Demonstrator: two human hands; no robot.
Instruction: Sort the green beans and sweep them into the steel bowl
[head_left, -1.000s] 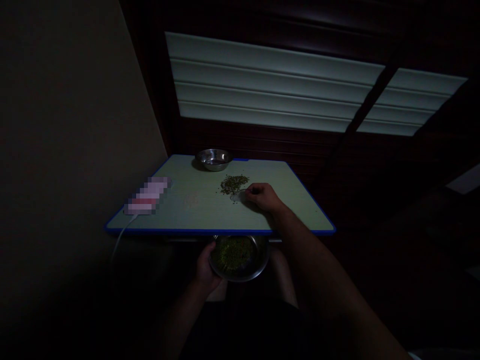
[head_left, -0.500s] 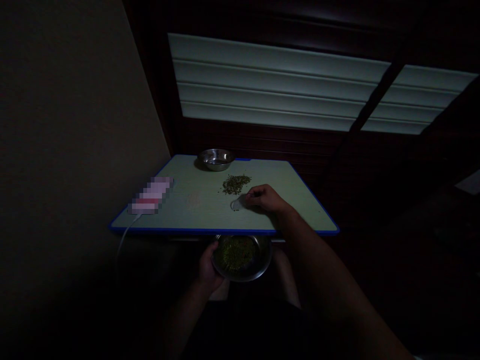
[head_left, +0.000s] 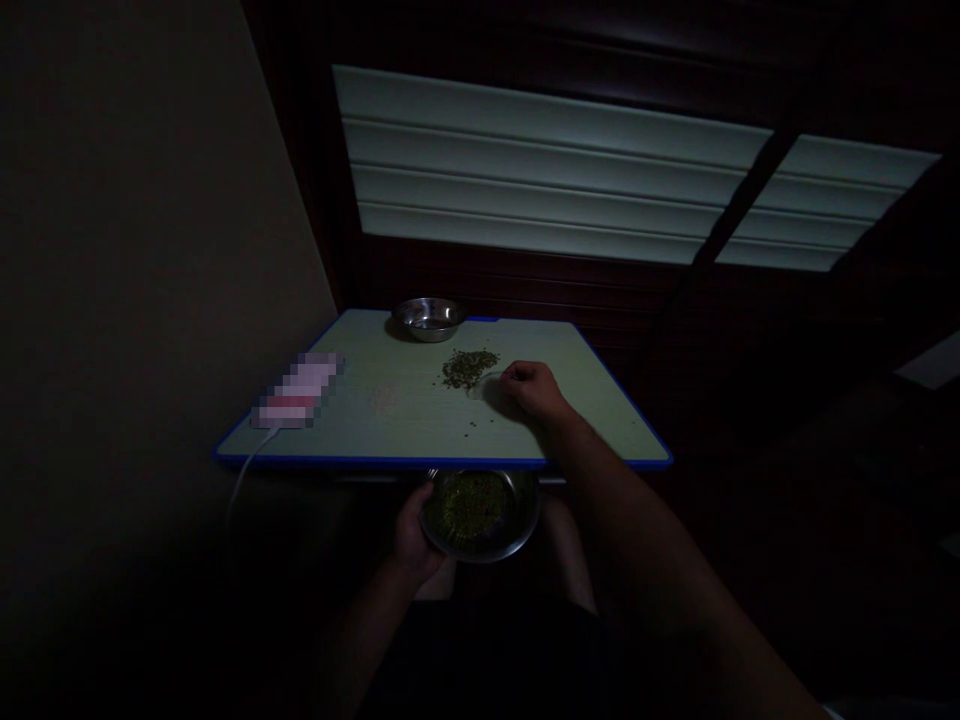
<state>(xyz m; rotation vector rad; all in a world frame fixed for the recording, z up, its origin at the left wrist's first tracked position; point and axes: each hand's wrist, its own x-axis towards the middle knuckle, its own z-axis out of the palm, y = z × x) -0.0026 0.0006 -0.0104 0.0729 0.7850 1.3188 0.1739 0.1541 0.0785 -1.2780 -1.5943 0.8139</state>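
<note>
My left hand (head_left: 418, 535) grips the left rim of a steel bowl (head_left: 517, 545), held below the table's front edge. Inside that bowl lie many small green bean-like grains (head_left: 471, 505). Over the table, the fingers of my right hand (head_left: 534, 387) are closed on a spoon (head_left: 487, 381), whose pale, rounded end looks blurred and faint. This end is at the lower right edge of a pile of small brownish-green grains (head_left: 466, 368) on the tabletop. A few stray grains (head_left: 471, 427) lie nearer the front edge.
The light green table (head_left: 397, 430) has a blue rim. At its back left stands a second steel bowl (head_left: 429, 320). A pixelated phone-like object (head_left: 296, 392) with a white cable (head_left: 244, 475) lies on the left side. A wall and dark wooden panels stand behind.
My right hand and the spoon have moved slightly away from me, up to the pile's edge, leaving a few grains behind. My left hand keeps hold of the bowl.
</note>
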